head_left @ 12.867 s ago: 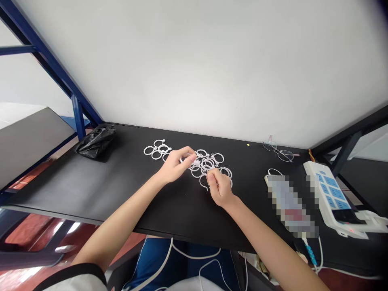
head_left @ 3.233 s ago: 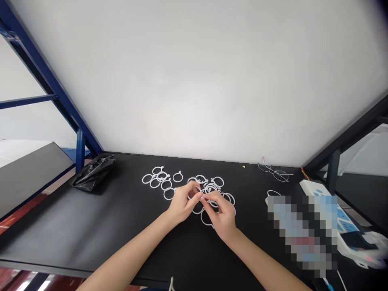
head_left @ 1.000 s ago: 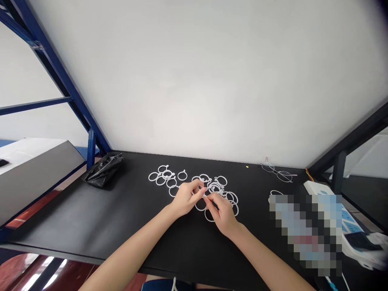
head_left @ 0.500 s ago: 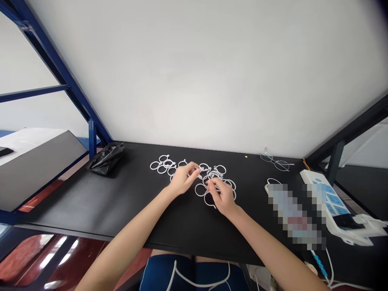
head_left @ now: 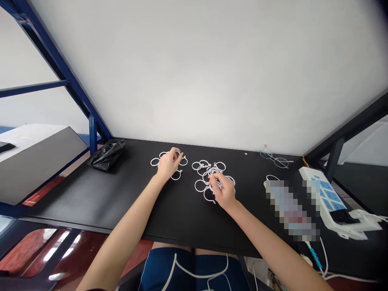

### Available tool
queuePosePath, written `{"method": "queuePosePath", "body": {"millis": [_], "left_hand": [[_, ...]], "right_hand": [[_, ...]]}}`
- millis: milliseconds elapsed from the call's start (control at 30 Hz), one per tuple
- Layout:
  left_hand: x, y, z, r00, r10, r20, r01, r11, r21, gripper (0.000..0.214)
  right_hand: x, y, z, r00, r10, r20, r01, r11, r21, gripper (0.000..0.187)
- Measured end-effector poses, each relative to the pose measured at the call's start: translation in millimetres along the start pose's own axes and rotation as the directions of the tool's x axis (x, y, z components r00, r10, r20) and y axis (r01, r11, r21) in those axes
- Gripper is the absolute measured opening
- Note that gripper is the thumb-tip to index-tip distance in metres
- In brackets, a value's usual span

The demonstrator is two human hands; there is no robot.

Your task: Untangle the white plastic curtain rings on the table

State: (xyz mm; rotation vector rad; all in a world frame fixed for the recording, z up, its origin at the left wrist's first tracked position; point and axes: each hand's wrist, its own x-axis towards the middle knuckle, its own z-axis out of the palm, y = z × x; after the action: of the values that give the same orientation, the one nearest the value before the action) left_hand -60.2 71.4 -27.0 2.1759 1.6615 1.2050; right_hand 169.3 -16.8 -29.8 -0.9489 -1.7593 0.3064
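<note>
Two clusters of white plastic rings lie on the black table [head_left: 91, 194]. My left hand [head_left: 168, 165] reaches over the left cluster of rings [head_left: 155, 162], fingers curled in a pinch on a white ring at its far side. My right hand [head_left: 222, 189] rests on the right pile of rings [head_left: 202, 166], fingertips pinched on a ring there. Both forearms stretch in from the near edge.
A crumpled black plastic bag [head_left: 106, 154] lies at the back left. Eyeglasses [head_left: 275, 159] sit by the wall at the right. A white power strip [head_left: 329, 201] and cables occupy the right end, beside a blurred object [head_left: 287, 206]. Blue frame struts [head_left: 63, 87] rise at the left.
My left hand has moved left from the middle, carrying a ring to the left cluster. My right hand has stayed on the right pile.
</note>
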Motion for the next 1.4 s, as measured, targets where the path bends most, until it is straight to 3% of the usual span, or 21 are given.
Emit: {"method": "queuePosePath", "body": {"millis": [100, 300, 733, 833, 933, 1133, 1400], "left_hand": [[3, -13, -0.6, 0.999, 0.021, -0.037, -0.019, 0.999, 0.044, 0.018], [2, -25, 5.7, 1.0, 0.004, 0.011, -0.005, 0.994, 0.114, 0.009], [-1, -20, 1.1, 0.999, -0.039, -0.015, 0.042, 0.976, 0.213, 0.01], [-2, -14, 1.3, 1.0, 0.005, -0.013, -0.002, 0.98, 0.201, 0.01], [-4, -7, 3.7, 0.998, 0.07, 0.003, -0.069, 0.979, 0.191, 0.01], [-10, 9, 10.6, 0.979, 0.186, 0.076, -0.196, 0.97, 0.146, 0.01], [-24, 31, 23.9, 0.893, 0.347, 0.285, -0.375, 0.926, 0.045, 0.02]], "right_hand": [[1, 0, 0, 1.0, 0.008, 0.001, -0.008, 1.0, -0.009, 0.022], [1, 0, 2, 1.0, 0.006, 0.006, -0.006, 1.0, -0.015, 0.023], [2, 2, 2, 0.999, 0.012, -0.037, -0.013, 0.999, -0.04, 0.017], [0, 3, 1, 0.998, 0.05, -0.046, -0.05, 0.999, 0.001, 0.015], [-1, 6, 1, 0.996, 0.068, -0.05, -0.065, 0.996, 0.061, 0.024], [0, 11, 0, 0.99, -0.044, -0.133, 0.062, 0.989, 0.136, 0.027], [1, 23, -4, 0.991, 0.03, -0.131, -0.017, 0.995, 0.101, 0.022]]}}
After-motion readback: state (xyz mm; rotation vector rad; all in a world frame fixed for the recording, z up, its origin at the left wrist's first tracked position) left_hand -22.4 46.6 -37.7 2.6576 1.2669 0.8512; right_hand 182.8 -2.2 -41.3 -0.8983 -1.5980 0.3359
